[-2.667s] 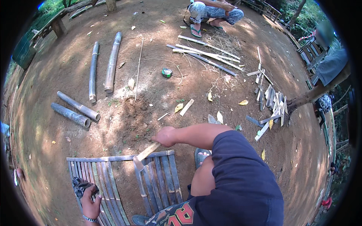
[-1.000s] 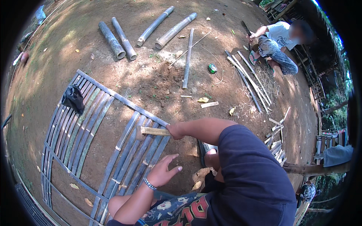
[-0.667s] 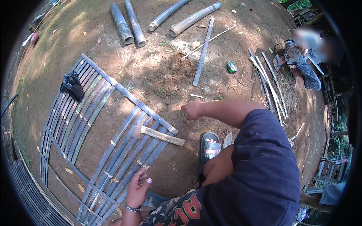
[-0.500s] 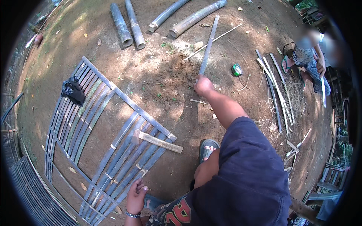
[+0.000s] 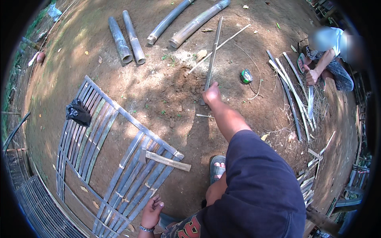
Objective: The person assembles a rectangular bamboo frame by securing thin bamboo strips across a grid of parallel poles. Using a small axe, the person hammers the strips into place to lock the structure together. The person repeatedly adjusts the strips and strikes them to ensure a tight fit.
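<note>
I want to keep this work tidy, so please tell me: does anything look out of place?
The dark bamboo-slat panel looks odd: a wide gap splits its closely spaced slats. A wooden-handled hatchet lies across its right part, a crumpled black plastic bag on its left.

Right arm: reaching forward from the shoulder, upper arm under a dark sleeve, bare forearm (image 5: pixel 232 119) slanting forward and leftward, elbow only slightly bent. Right hand (image 5: pixel 212 94): well ahead of the body, back uppermost, fingers bent inward in a closed grip; fingertips mostly hidden. Left hand (image 5: pixel 151 210): low and close to the body, fingers loosely curled, thumb up alongside them, grip slack. Left wrist (image 5: pixel 147 229): roughly straight; forearm largely out of view. Knee (image 5: pixel 215 194) bent, one foot (image 5: pixel 218 164) ahead, toes forward.
</note>
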`<control>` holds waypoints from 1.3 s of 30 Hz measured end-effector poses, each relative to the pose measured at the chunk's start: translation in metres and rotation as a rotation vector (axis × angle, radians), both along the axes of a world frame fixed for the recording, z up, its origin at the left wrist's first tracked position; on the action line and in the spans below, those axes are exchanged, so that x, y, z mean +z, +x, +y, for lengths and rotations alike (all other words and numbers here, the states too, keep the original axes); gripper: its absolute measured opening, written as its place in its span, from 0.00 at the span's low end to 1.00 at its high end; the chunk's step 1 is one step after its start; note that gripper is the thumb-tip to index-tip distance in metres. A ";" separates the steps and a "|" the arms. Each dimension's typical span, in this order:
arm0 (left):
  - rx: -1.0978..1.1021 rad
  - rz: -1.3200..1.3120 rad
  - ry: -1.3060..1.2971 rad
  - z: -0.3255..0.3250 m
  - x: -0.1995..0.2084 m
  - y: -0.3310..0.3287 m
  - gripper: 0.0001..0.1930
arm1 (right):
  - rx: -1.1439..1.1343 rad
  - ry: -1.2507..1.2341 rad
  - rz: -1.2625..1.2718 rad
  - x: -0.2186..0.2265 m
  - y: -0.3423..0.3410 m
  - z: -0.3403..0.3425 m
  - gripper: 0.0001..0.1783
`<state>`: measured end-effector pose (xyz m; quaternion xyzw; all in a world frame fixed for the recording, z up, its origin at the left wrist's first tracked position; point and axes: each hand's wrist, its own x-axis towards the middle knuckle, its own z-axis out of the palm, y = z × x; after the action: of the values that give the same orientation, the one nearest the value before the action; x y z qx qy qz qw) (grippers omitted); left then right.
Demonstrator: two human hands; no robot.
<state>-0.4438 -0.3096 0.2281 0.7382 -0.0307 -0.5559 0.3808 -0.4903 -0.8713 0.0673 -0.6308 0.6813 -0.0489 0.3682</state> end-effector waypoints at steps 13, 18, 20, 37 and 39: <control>-0.085 -0.010 -0.069 0.001 -0.003 0.009 0.28 | -0.020 0.017 0.111 0.027 -0.027 0.006 0.27; -0.096 -0.033 -0.106 0.006 -0.004 0.007 0.27 | -0.073 -0.134 0.045 0.005 -0.046 0.010 0.26; -0.096 -0.034 -0.104 0.003 0.000 0.003 0.27 | -0.096 -0.138 0.017 -0.004 -0.055 0.007 0.26; 0.334 -0.328 -0.370 0.004 0.080 0.104 0.26 | 1.061 -0.257 -0.426 0.054 -0.040 0.174 0.22; 0.439 -0.485 -0.416 0.021 0.112 0.133 0.26 | 1.216 -0.235 -0.564 0.066 -0.035 0.196 0.22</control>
<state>-0.3106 -0.2887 0.3403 0.7443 -0.0732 -0.2527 0.6139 -0.5252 -0.6750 0.1331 -0.9006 0.0736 -0.0692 0.4227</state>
